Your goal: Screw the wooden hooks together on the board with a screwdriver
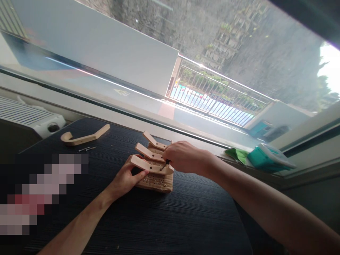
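Note:
A wooden board (pixel 155 184) full of small holes lies on the dark table (pixel 170 219). Three curved wooden hooks stand up from it. My left hand (pixel 126 179) grips the nearest wooden hook (pixel 148 165) with thumb and fingers. My right hand (pixel 183 157) is closed on a small dark tool (pixel 164 165), whose tip meets the base of that hook. The two other hooks (pixel 150 148) rise behind it.
A loose wooden hook (pixel 83 137) lies at the table's far left with two small screws (pixel 87 149) beside it. A white radiator (pixel 29 117) is at the left. A teal box (pixel 268 159) and green cloth (pixel 237 154) sit on the windowsill.

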`<state>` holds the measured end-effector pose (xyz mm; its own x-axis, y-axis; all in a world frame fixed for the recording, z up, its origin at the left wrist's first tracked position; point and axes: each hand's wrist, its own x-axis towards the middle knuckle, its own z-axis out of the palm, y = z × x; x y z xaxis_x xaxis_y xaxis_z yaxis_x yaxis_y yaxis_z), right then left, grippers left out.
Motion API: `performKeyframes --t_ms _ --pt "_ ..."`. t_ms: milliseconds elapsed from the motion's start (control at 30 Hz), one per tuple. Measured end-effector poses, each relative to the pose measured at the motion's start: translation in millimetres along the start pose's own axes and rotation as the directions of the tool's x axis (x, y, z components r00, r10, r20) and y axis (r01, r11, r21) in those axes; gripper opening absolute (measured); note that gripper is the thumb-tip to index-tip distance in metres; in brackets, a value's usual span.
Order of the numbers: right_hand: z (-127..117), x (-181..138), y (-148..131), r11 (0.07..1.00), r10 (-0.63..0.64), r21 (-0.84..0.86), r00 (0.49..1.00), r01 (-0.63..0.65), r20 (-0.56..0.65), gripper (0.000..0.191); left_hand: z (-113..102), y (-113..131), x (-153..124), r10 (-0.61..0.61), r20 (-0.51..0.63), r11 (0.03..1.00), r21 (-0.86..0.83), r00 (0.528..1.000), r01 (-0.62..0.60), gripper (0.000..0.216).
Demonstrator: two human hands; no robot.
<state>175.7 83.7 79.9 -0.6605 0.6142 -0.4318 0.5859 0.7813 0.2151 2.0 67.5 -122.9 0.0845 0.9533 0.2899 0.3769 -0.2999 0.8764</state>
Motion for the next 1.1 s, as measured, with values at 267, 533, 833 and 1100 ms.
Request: performKeyframes --t_ms 267,533,833,1100 --pt "4.0 0.4 5.9 0.998 0.019 0.053 1.0 -0.019 0.003 0.022 2.2 3.8 -1.8 -0.031 -0.015 1.0 -0.002 0.999 0.03 0.031" --pt "-3.0 2.9 4.5 0.998 0.032 0.062 0.999 -0.033 0.029 0.022 -1.2 4.4 -2.9 -0.019 0.193 1.0 -0.006 0.981 0.02 0.072" --pt "3.5 3.4 6.4 0.995 0.033 0.094 0.999 -0.035 0.016 0.019 -3.8 7.6 -4.2 0.013 0.211 0.998 0.056 0.977 -0.025 0.086" --pt "-5.2 4.0 -1.9 0.998 0.062 0.032 0.998 -0.061 -0.022 0.025 -4.2 4.5 -4.2 0.024 0.209 0.999 0.03 0.978 -0.031 0.079"
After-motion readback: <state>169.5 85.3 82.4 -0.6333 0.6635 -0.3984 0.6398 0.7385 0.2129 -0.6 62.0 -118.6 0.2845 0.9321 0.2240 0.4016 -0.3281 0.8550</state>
